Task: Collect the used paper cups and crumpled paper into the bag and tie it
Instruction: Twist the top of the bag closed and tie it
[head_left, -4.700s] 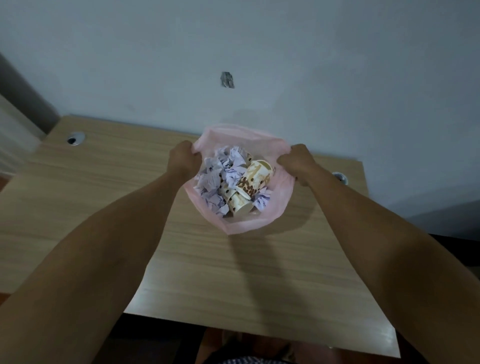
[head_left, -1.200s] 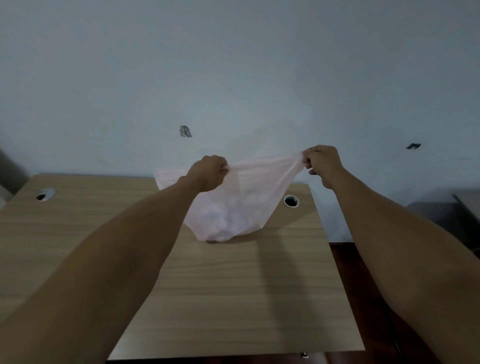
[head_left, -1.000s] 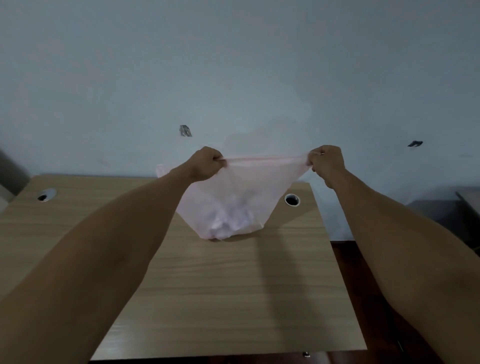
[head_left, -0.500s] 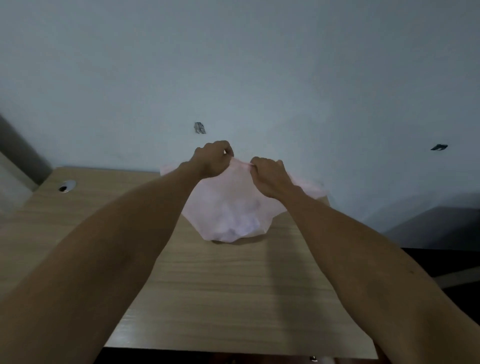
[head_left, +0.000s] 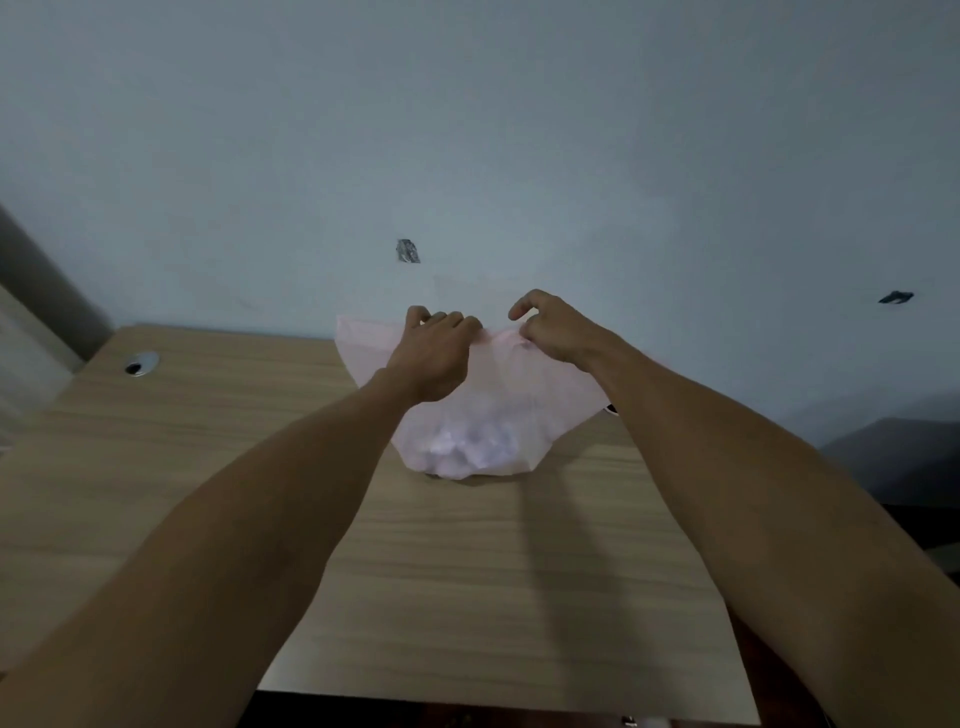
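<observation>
Bag (head_left: 498, 415), thin translucent pink plastic, stands on the wooden desk (head_left: 467, 571) toward its far edge, base resting on the surface. Pale crumpled paper (head_left: 462, 452) shows faintly through the lower part; cups cannot be made out. Upper film is drawn up into a wide, flattened top edge. Left hand (head_left: 434, 358) and right hand (head_left: 550, 332) sit close together there, each grip pinched on the bag's top edge. Behind stands a pale wall (head_left: 467, 130).
</observation>
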